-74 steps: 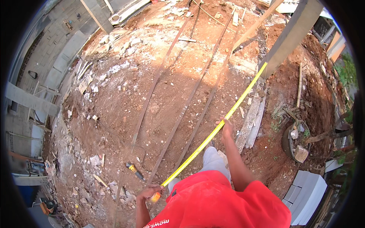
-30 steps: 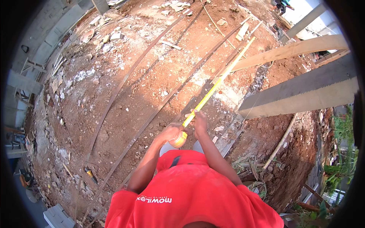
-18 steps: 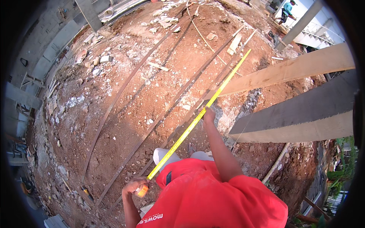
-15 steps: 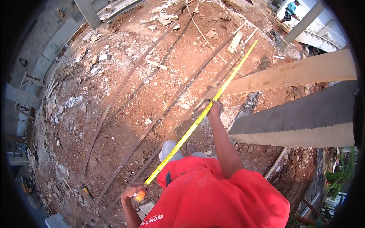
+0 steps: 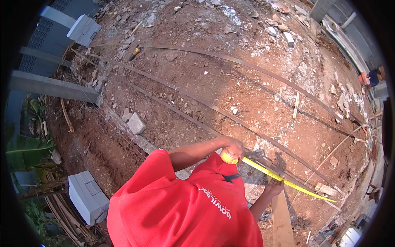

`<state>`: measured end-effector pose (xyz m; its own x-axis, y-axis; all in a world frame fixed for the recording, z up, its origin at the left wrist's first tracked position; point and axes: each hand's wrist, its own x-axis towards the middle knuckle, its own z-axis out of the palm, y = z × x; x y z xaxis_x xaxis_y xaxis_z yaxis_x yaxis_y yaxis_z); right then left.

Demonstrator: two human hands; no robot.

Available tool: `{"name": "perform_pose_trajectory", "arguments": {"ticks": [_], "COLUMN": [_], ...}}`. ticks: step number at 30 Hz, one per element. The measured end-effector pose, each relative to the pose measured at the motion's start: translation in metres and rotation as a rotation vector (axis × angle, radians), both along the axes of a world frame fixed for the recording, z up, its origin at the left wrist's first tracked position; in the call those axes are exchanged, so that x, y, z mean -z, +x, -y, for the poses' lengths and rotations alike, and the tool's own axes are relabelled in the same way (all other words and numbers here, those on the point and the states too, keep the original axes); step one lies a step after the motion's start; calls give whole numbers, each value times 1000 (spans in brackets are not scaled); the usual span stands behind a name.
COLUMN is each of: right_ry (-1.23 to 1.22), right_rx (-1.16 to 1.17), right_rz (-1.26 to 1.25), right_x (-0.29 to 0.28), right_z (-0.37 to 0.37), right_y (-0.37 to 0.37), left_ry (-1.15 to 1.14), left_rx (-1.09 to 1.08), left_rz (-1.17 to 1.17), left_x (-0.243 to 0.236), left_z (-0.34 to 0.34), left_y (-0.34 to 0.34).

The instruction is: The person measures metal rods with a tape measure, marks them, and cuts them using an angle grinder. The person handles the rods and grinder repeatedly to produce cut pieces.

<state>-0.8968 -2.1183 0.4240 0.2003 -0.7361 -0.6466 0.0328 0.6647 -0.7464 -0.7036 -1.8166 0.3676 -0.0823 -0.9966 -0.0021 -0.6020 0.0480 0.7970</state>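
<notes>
A broad green leaf (image 5: 31,149) shows at far left, below a gray concrete post (image 5: 53,85) slanting in from the edge. One stack of gray blocks (image 5: 84,29) stands near the top; a lower stack (image 5: 86,197) sits just beside my red shirt (image 5: 181,206). On the reddish soil (image 5: 168,127), a yellow-and-black tool (image 5: 135,52) lies well above a pale stone block (image 5: 136,123). Three long dark strips (image 5: 199,99) run across the ground from upper left toward lower right. At center, my left hand (image 5: 233,146) is wrapped around the yellow-and-orange case of a tape measure (image 5: 228,156), held in front of my body, its yellow blade (image 5: 296,186) drawn out toward the lower right. Farther along, my right hand (image 5: 274,188) meets the blade from the near side, fingers curled; whether they pinch it or merely prop it, I cannot tell. A wooden plank (image 5: 282,222) extends below that hand, while a short wooden stick (image 5: 296,105) lies on the ground above. At upper right rests a pale pipe (image 5: 331,25).
</notes>
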Motion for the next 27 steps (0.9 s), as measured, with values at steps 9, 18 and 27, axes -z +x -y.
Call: {"name": "perform_pose_trajectory", "arguments": {"ticks": [9,18,27], "right_ry": [-5,-169,-830], "right_rx": [66,39,-823], "right_rz": [-54,-296,-1331], "right_x": [49,80,47], "right_z": [109,232,341], "right_y": [48,60,23], "left_ry": [497,686,927], "left_rx": [-462,-469,-795], "left_rz": [-278,-433,-697], "left_x": [-58,-104,-139], "left_z": [181,94,-34], "left_y": [41,117,105]}}
